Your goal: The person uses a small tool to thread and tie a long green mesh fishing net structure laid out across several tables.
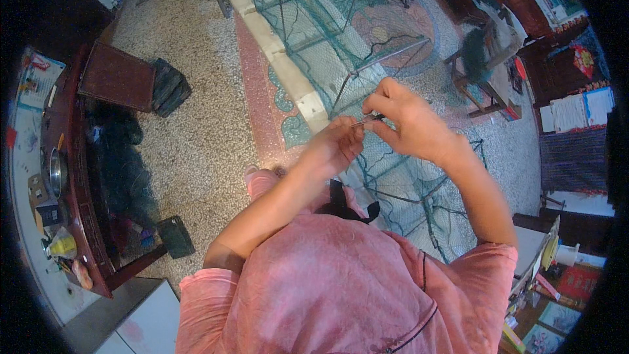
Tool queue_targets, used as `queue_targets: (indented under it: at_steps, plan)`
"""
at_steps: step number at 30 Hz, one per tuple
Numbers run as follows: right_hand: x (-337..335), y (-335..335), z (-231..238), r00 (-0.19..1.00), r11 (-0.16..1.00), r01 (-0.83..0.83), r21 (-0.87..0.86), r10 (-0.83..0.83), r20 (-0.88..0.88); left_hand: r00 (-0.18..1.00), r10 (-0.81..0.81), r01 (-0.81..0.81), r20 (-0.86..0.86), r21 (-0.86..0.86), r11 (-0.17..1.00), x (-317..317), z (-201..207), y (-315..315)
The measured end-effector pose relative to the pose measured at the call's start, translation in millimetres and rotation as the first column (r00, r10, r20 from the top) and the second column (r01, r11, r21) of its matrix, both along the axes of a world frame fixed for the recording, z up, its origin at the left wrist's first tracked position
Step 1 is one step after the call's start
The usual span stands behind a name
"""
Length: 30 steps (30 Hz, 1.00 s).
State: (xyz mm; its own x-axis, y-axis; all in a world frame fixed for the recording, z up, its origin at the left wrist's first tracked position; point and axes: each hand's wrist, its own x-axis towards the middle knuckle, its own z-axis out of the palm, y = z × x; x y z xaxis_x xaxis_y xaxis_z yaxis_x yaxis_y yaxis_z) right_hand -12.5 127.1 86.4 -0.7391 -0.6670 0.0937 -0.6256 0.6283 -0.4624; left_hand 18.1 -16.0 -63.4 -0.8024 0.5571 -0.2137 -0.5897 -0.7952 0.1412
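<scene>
In front of my chest both hands meet over a slender, dark, stick-like piece [368, 119], too small to name. My left hand [335, 147] pinches its near end between thumb and fingers. Closed on the other end, with thumb and forefinger together, is my right hand [411, 121]. Beyond and beneath the hands stretches a green mesh net [314, 52] with thin dark frame rods, like a long folding fish trap. More of this netting lies close to my right side, under the right forearm.
A pale board edge [278, 56] runs alongside the net. To the left stands a dark red wooden table [78, 236] with a metal bowl [57, 172] and small items, dark netting [118, 164] beside it. A wooden stool [495, 82] holding green netting stands at the right.
</scene>
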Motion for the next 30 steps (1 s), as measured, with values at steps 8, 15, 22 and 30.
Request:
queue_targets:
  at_steps: [8, 15, 22, 30]
  plan:
    - [8.9, -16.3, -10.5, 0.939, 0.986, -0.007, 0.165, 0.064, -0.337, 0.981, 0.025, -0.058, -0.19, -0.173, 0.983, 3.5, 17.7, 1.7]
    - [24.6, -49.6, 6.4, 0.974, 0.974, -0.186, -0.131, 0.165, -0.153, 0.728, 0.039, -0.498, -0.684, -0.49, 0.715, 6.6, 19.2, -2.5]
    - [16.5, -46.5, 54.4, 0.996, 0.758, 0.089, -0.646, -0.062, 0.064, 0.44, -0.28, -0.831, -0.853, -0.505, 0.234, 5.8, 67.5, 4.5]
    - [4.6, -2.4, 99.7, 0.992, 0.516, 0.124, -0.848, -0.054, 0.112, 0.575, -0.27, -0.501, -0.772, -0.594, 0.63, -12.7, 79.8, -15.9]
